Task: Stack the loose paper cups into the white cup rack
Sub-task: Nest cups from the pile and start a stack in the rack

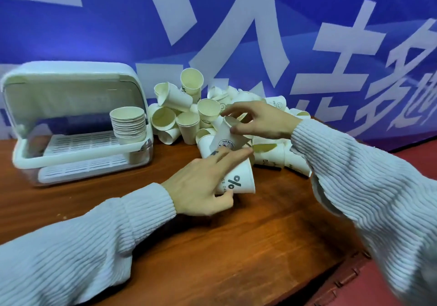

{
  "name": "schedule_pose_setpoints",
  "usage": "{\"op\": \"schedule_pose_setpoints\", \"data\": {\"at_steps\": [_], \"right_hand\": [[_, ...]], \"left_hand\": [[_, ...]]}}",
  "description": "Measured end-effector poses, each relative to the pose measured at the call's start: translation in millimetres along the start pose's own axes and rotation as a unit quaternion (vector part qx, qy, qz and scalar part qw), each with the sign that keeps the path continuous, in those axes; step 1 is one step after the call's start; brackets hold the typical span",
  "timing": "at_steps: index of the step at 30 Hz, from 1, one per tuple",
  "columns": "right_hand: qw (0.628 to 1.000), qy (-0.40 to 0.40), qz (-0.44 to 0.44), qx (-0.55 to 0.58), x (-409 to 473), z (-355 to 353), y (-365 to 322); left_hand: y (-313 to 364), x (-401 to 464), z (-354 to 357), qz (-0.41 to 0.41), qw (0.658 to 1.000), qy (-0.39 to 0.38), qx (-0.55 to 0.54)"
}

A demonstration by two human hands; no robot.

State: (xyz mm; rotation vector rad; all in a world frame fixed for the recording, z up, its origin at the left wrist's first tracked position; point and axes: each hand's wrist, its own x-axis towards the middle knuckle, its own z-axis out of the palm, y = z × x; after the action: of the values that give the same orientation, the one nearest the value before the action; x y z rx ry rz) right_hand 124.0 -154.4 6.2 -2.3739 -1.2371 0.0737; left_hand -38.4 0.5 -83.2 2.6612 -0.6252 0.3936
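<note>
1. The right hand (257, 118) pinches the rim of a small white paper cup with a round logo (228, 135), thumb below and fingers curled over the top. This cup is in the middle of the frame, tipped, its mouth toward the upper right and its bottom pointing down-left.
2. Right under it, the left hand (201, 185) curls round a white paper cup with a black percent mark (241, 181). The two cups look like they touch; I can't tell if one is inside the other.
3. The heap of loose white paper cups (189, 116) lies behind the hands, thin, light and easy to squash.
4. The white plastic cup rack with a clear lid (78, 154) sits at the left, so the left hand is nearer. A tall stack of nested paper cups (128, 126) stands in its right end.
5. The brown wooden table (236, 246) is smooth.
</note>
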Motion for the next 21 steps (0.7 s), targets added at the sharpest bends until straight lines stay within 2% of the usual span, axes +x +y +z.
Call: {"op": "schedule_pose_setpoints", "data": {"at_steps": [3,6,9,13,16,19,21], "right_hand": [[0.996,0.053,-0.04,0.054,25.2,8.6,-20.9],[0.988,0.098,-0.077,0.096,57.9,22.4,-45.0],[0.978,0.119,-0.113,0.125,89.7,36.0,-76.8],[0.963,0.168,-0.171,0.122,126.3,50.8,-119.5],[0.976,0.123,-0.17,0.06,149.2,60.8,-139.7],[0.98,0.068,-0.175,-0.07,163.0,71.7,-150.7],[0.978,0.045,-0.179,-0.097,168.4,75.4,-155.7]], "left_hand": [[-22.1,-21.2,-25.3,-0.027,0.997,0.067,-0.018],[-39.1,-42.1,-45.4,-0.074,0.98,0.177,-0.049],[-59.9,-58.4,-65.3,-0.14,0.931,0.332,-0.065],[-82.9,-76.9,-91.7,-0.194,0.841,0.498,-0.089],[-93.7,-87.1,-108.6,-0.212,0.807,0.543,-0.096],[-103.0,-95.2,-118.3,-0.229,0.807,0.537,-0.088],[-110.1,-99.4,-120.9,-0.246,0.809,0.527,-0.081]]}}
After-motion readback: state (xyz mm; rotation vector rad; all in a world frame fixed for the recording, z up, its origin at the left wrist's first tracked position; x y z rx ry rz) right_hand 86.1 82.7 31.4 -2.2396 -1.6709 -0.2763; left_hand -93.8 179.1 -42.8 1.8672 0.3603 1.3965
